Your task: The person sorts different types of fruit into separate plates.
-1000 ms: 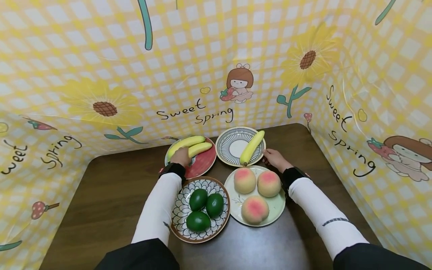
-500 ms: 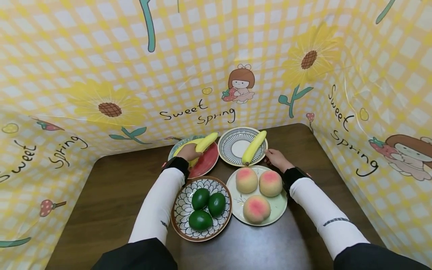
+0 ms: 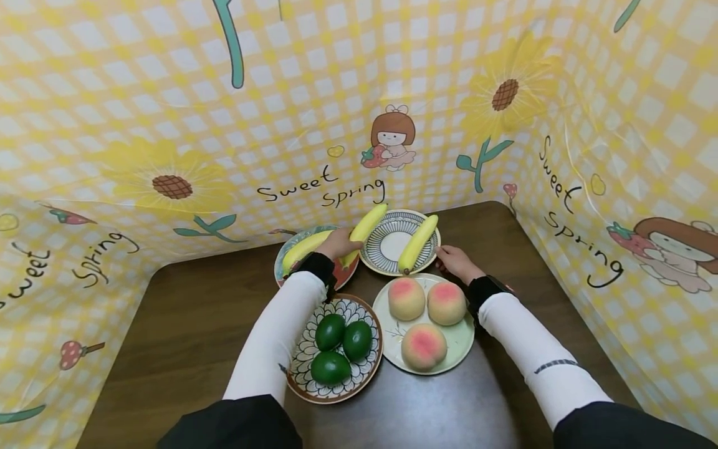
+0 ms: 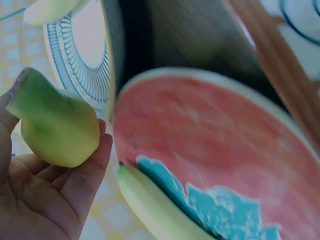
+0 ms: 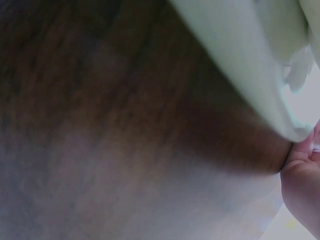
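Note:
My left hand [image 3: 339,244] grips a banana [image 3: 369,222], its upper end tilted over the left rim of the striped plate [image 3: 387,244]. In the left wrist view the stem end of this banana [image 4: 60,122] sits between thumb and fingers. Below that hand is a red and teal plate [image 4: 200,105], where another banana [image 4: 155,205] lies. One more banana [image 3: 417,245] rests on the right side of the striped plate. At that plate's right rim, my right hand [image 3: 459,264] pinches the edge; in the right wrist view only part of the hand [image 5: 302,187] shows.
In front stand a brown-rimmed plate [image 3: 367,378] with several dark green avocado-like fruits [image 3: 330,368] and a pale green plate [image 3: 461,350] with several peaches [image 3: 424,347]. The plates crowd together on a wooden table [image 3: 185,324], walled by patterned cloth [image 3: 303,137].
My left hand has lifted one banana off the red plate and carried it rightward to the striped plate's edge. The right hand keeps its place at the rim.

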The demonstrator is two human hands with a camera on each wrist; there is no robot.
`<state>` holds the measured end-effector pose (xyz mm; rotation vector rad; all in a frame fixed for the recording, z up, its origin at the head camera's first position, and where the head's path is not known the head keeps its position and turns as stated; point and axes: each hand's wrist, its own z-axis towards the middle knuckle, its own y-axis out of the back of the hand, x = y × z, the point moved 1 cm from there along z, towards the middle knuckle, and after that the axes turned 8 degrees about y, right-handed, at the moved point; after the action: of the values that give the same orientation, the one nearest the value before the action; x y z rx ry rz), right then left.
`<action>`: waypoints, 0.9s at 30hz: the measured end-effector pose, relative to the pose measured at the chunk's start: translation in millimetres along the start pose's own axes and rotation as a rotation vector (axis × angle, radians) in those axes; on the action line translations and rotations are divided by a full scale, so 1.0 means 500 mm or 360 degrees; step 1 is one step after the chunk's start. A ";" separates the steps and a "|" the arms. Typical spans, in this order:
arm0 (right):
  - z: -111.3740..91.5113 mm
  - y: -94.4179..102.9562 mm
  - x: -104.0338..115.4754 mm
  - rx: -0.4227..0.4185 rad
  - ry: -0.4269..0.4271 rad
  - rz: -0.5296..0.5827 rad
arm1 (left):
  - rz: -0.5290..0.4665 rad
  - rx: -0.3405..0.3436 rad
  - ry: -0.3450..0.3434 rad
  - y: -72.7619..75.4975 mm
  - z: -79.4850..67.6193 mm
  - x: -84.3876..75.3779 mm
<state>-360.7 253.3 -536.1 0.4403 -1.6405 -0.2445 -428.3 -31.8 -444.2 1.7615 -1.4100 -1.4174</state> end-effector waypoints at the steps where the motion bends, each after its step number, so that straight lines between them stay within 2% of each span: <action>1: 0.001 -0.001 0.001 -0.0001 -0.0001 0.0000 | -0.0014 0.0006 -0.0005 -0.002 0.002 -0.006; 8: 0.007 -0.008 0.001 -0.0003 0.0003 -0.0010 | -0.0078 0.0030 -0.0009 -0.039 0.045 -0.035; 10: 0.009 -0.011 -0.001 -0.0006 0.0010 -0.0003 | -0.0055 0.0014 -0.0018 -0.052 0.054 -0.043; 15: 0.008 -0.016 0.002 -0.0011 0.0018 0.0004 | -0.0002 0.0023 -0.0024 -0.078 0.062 -0.057; 22: 0.008 -0.010 0.002 0.0044 0.0003 -0.0012 | 0.0054 0.0029 -0.0001 -0.095 0.063 -0.068; 24: 0.008 -0.005 0.001 0.0027 0.0001 -0.0030 | 0.0043 0.0042 0.0029 -0.100 0.072 -0.072; 27: 0.006 0.000 -0.002 0.0011 -0.0004 -0.0045 | 0.0050 0.0069 0.0039 -0.117 0.104 -0.070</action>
<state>-363.6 253.3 -537.4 0.4692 -1.6387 -0.2605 -448.9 32.9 -496.8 1.7694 -1.4595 -1.3543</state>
